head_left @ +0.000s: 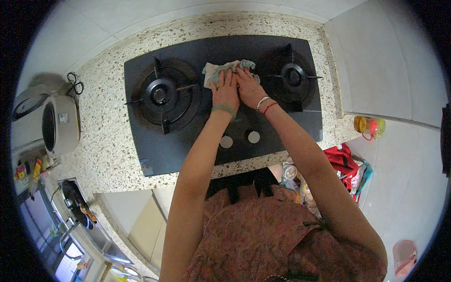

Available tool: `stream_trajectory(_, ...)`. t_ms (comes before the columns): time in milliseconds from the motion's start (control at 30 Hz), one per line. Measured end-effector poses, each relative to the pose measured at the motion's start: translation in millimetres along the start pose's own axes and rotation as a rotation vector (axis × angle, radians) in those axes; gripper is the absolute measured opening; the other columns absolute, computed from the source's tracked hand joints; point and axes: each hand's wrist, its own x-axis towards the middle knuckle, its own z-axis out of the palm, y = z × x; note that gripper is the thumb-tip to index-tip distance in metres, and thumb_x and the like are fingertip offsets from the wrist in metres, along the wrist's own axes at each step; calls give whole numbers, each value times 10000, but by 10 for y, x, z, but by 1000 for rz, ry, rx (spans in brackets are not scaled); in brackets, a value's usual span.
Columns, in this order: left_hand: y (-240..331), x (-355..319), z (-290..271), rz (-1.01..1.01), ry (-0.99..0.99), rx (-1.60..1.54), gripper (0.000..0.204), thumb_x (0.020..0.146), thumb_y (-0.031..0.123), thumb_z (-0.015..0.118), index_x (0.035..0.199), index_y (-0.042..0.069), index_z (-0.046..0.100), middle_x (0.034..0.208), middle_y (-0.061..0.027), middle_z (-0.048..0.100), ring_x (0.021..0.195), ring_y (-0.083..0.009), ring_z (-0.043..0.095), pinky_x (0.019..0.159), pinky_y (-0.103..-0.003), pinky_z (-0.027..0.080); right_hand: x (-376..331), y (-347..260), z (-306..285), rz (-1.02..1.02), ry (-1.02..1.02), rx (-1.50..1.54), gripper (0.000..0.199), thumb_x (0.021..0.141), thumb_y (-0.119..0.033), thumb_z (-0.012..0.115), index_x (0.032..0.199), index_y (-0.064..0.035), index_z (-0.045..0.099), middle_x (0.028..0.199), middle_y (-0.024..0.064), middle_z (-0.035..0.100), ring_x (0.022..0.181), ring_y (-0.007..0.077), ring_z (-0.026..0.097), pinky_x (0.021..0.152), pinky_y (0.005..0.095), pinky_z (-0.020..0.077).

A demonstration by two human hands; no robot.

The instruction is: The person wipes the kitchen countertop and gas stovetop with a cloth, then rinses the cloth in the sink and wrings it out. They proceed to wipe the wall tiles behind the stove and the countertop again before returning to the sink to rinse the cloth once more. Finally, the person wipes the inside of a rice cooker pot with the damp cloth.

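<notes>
A crumpled pale green and cream cloth (213, 71) lies on the black glass gas hob (230, 51), between its two burners. My left hand (226, 91) presses on the cloth from above, its fingers stretched out and slightly apart. Beside it, nearly touching, my right hand (250, 88) also lies over the cloth with extended fingers. Neither hand visibly grips the cloth, though the fingertips' undersides are hidden. The left burner (160, 95) and the right burner (294, 75) flank my hands. Two round silver knobs (226, 141) sit nearer me, between my forearms.
Speckled stone countertop (103, 117) surrounds the hob. A beige rounded appliance (66, 124) stands at the left, with a black cord (75, 83) behind it. Yellow and red containers (370, 126) are at the right. Below the counter lie a red cloth (340, 160) and assorted packages.
</notes>
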Motion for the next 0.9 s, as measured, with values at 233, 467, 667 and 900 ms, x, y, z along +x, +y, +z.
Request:
stream_trajectory(233,136,-234,24,-102,82,-6,544,870,172,535,1396,124,403,1506,-194,215,1413,-350,159,1055,-602,230,14,-9,-201,119,99,327,224,804,-69,539,973,-18,678,1201,129,563,1172,334,480,1025,413,384)
stream_trajectory(467,431,-57,-115,-295,107,18,566,877,239,528,1386,39,383,1457,-219,275,1377,-368,215,1020,-595,250,574,254,-204,-144,3,134,126,745,-118,597,775,-17,667,916,163,625,906,332,578,885,411,459)
stream_trajectory(667,657,376,-156,-491,121,53,580,899,359,476,1356,10,399,1418,-204,336,1350,-352,259,979,-577,287,974,625,-295,-404,52,288,95,702,-146,624,692,-86,697,843,132,639,848,329,612,775,410,514)
stream_trajectory(900,845,860,-272,-599,65,-60,674,893,495,441,1327,-21,433,1419,-208,335,1335,-352,274,971,-595,297,1372,1084,-396,-356,-246,310,88,670,-105,688,752,-125,708,857,86,631,839,296,617,758,378,507)
